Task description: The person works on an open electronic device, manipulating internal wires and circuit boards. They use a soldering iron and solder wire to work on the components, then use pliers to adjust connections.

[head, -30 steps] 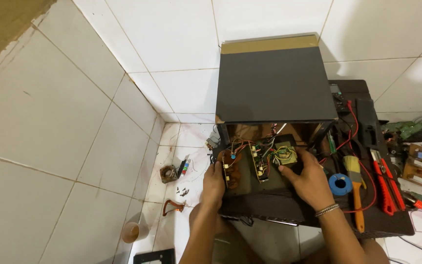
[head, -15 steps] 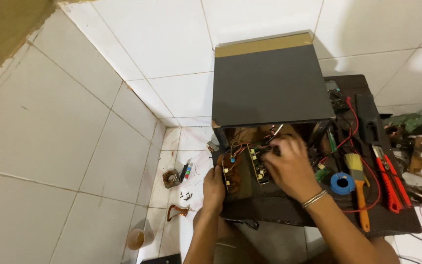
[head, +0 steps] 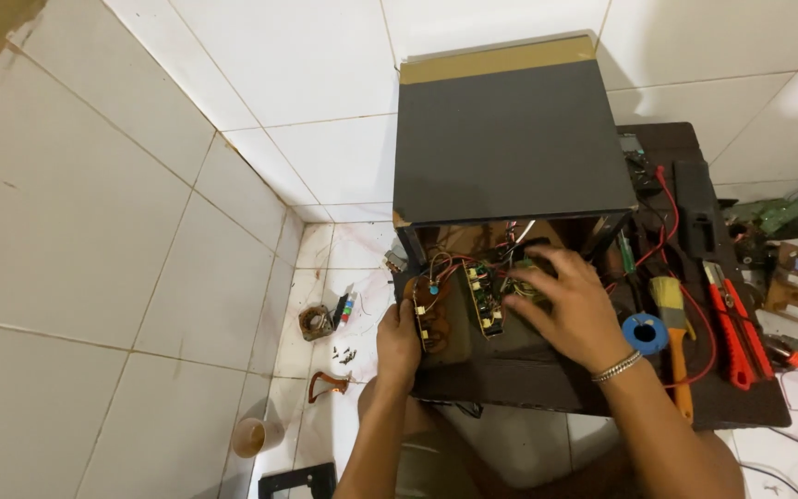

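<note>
Spread fingers of the right hand (head: 561, 300) lie over the green circuit boards and coloured wires (head: 482, 296) inside the open dark box-shaped case (head: 510, 139), hiding part of them. The left hand (head: 399, 337), fingers curled, grips the case's left edge. A blue tape roll (head: 644, 333), a yellow-handled brush (head: 671, 305) and red pliers (head: 727, 314) lie just right. The fingertips are hard to make out.

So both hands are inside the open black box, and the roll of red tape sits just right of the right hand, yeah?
Not quite: the tape roll is blue, not red. The head view shows it just right of the right hand. Both that hand and the left hand are at the open black box.
</note>
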